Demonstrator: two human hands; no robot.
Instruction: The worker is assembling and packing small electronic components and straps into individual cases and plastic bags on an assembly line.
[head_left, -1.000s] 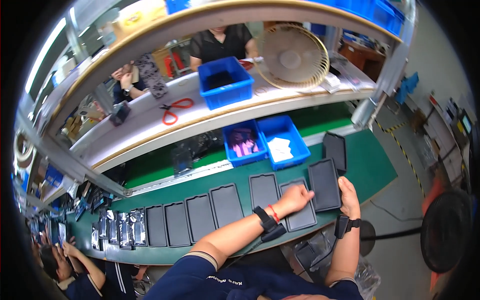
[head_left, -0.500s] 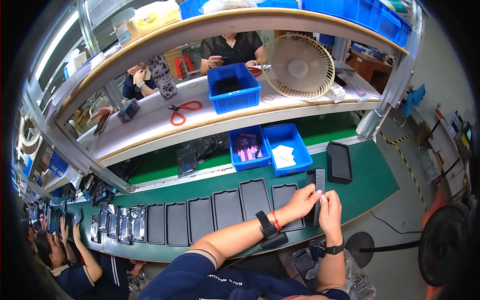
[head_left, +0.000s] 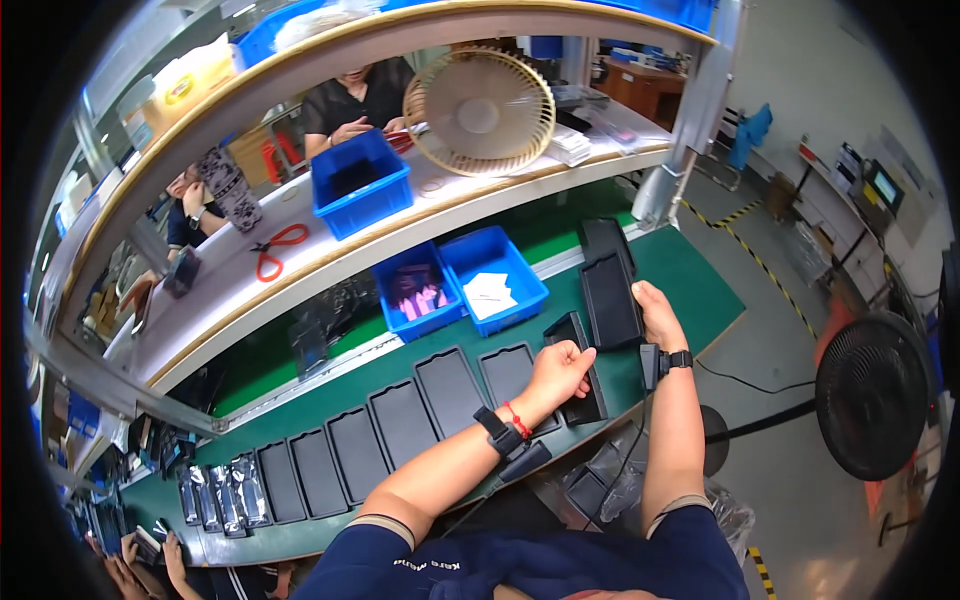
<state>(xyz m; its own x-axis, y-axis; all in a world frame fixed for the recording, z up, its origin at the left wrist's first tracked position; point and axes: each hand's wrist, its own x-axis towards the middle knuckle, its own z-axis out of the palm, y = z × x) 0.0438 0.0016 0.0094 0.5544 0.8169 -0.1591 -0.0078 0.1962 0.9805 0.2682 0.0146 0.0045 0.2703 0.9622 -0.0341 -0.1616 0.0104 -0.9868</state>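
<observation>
My right hand point(head_left: 657, 316) grips the right edge of a shallow black plastic tray point(head_left: 611, 302), thumb on the rim. That tray overlaps another black tray point(head_left: 606, 243) at the right end of the bench. My left hand point(head_left: 560, 376) is closed, its fingers curled at the edge of a tilted black tray point(head_left: 584, 402); the hand partly hides this tray. Just left of it lies a flat black tray point(head_left: 505, 370), partly covered by my left wrist. Several more black trays point(head_left: 450, 393) form a row leading left.
Two blue bins stand behind the trays, one with pink-purple pieces point(head_left: 418, 300), one with white cards point(head_left: 490, 290). Silvery wrapped packs point(head_left: 228, 500) lie at the row's left end. The shelf holds a blue bin point(head_left: 361, 190), red-handled scissors point(head_left: 280, 252) and a fan point(head_left: 480, 115). Co-workers sit across and left.
Both hands were together on trays held on edge. They have parted: my right hand has carried one tray forward to the back tray, while my left stays at the other. The view has shifted right.
</observation>
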